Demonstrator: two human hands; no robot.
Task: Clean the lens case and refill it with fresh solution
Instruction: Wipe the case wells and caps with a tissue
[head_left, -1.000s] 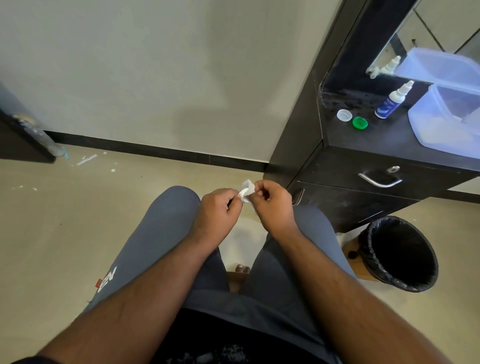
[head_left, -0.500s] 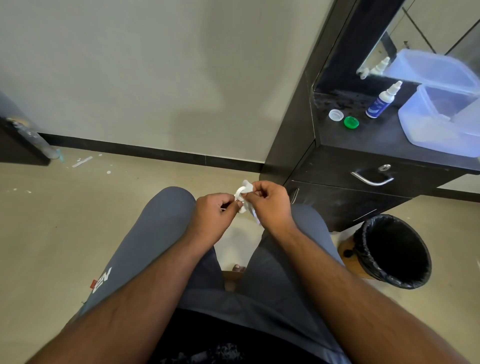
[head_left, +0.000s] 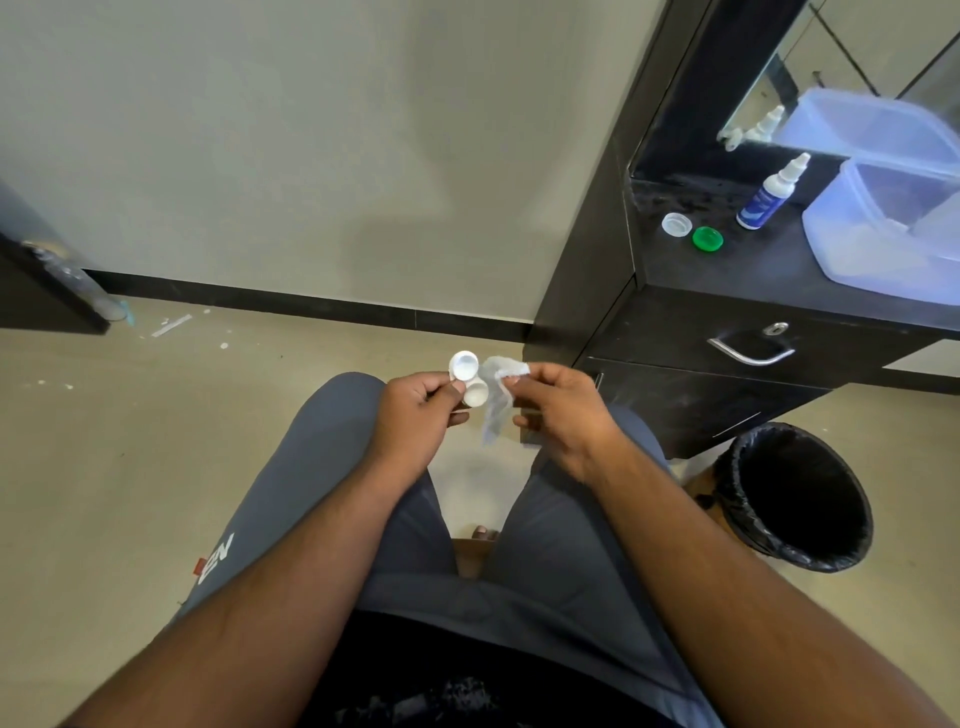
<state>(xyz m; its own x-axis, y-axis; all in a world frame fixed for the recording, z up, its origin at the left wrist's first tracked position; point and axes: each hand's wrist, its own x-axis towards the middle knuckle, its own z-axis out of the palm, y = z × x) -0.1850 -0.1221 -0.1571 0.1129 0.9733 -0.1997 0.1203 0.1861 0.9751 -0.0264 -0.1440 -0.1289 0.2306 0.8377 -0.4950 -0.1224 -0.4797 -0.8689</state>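
- Left hand (head_left: 415, 415): grip closed on the white plastic two-well lens case (head_left: 469, 379), pinched at its near edge, both wells facing up and uncapped, held above the lap.
- Right hand (head_left: 558, 408): grip closed on a crumpled white tissue (head_left: 497, 387), which hangs just beside the case; contact between the two cannot be confirmed.
- Judgement: the case is presented open so the tissue can wipe the wells; cleaning under way, refill not yet begun.
- Dark desk (head_left: 753, 270): clear cap (head_left: 677, 224), green cap (head_left: 707, 238) and white-and-blue solution bottle (head_left: 769, 195) stand near together, well apart from the hands, likely staged for refilling.
- Black-lined bin (head_left: 795, 496) sits on the floor beside the desk.
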